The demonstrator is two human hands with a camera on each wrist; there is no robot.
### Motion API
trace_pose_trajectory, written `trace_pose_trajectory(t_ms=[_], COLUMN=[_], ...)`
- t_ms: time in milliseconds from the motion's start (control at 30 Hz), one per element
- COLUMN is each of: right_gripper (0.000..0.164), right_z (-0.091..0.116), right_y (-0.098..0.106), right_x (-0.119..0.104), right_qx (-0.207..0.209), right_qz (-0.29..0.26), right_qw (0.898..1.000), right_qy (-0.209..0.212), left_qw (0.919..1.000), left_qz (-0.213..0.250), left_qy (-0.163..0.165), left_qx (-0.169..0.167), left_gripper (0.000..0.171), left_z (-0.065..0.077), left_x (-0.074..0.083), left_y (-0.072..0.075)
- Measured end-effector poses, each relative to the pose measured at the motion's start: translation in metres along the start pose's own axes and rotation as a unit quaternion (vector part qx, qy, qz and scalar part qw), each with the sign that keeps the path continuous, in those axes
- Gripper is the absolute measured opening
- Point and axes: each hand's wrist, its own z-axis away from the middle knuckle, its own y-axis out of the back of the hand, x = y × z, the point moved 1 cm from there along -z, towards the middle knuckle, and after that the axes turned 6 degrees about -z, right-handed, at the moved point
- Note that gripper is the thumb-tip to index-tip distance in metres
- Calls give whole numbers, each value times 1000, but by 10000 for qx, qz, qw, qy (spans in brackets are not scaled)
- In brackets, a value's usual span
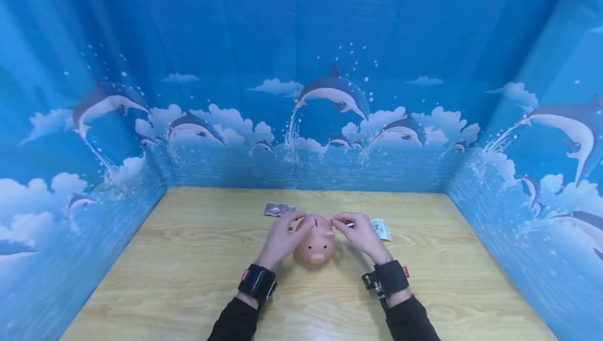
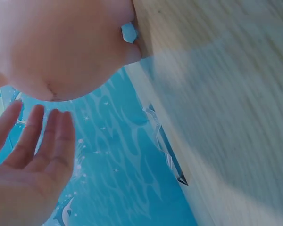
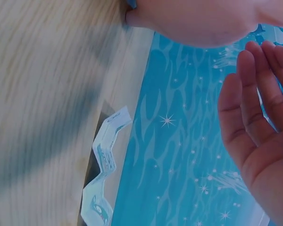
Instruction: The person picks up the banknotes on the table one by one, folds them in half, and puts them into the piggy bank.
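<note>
A pink piggy bank [image 1: 316, 244] stands on the table facing me, the dark coin slot on top of it. My left hand [image 1: 285, 236] is at its upper left side, and my right hand [image 1: 360, 231] is by its right side. From the left wrist, the fingers of the left hand [image 2: 33, 165] look nearly straight beside the piggy bank's rounded body [image 2: 61, 47]. In the right wrist view, the right hand [image 3: 264, 122] has loosely bent fingers close to the piggy bank [image 3: 207, 19]. A small white sliver shows by the right fingers in the head view; its kind is unclear.
A dark greyish banknote [image 1: 279, 209] lies behind the left hand. A creased pale blue banknote [image 1: 381, 229] lies to the right of the right hand, its zigzag folds visible from the right wrist. Blue dolphin-print curtains [image 1: 301, 163] enclose the wooden table [image 1: 188, 278] on three sides.
</note>
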Motion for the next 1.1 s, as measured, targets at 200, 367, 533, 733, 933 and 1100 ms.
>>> trace_pose_trajectory(t_ms=[200, 367, 533, 733, 933, 1100], right_gripper=[16, 18, 18, 19, 19, 18], right_z=[2, 4, 3, 5, 10, 12], right_y=[10, 19, 25, 33, 45, 59], right_x=[5, 8, 9, 15, 23, 30], right_qx=[82, 104, 47, 30, 35, 215], right_qz=[183, 260, 385, 566, 826, 1062], right_qw=[9997, 9994, 9989, 9979, 9958, 9927], right_qy=[-118, -206, -275, -314, -396, -530], left_qw=[9966, 9911, 9793, 9619, 9443, 9271], left_qz=[-54, 69, -67, -268, -93, -471], left_qy=[-296, -610, -1227, -2051, -2860, -3314], left_qx=[763, 1185, 1607, 1789, 1622, 1687], left_gripper=[28, 14, 10, 8, 7, 7], left_z=[-1, 2, 5, 9, 14, 18], left_x=[5, 11, 18, 31, 42, 52], left_y=[4, 8, 5, -1, -11, -25])
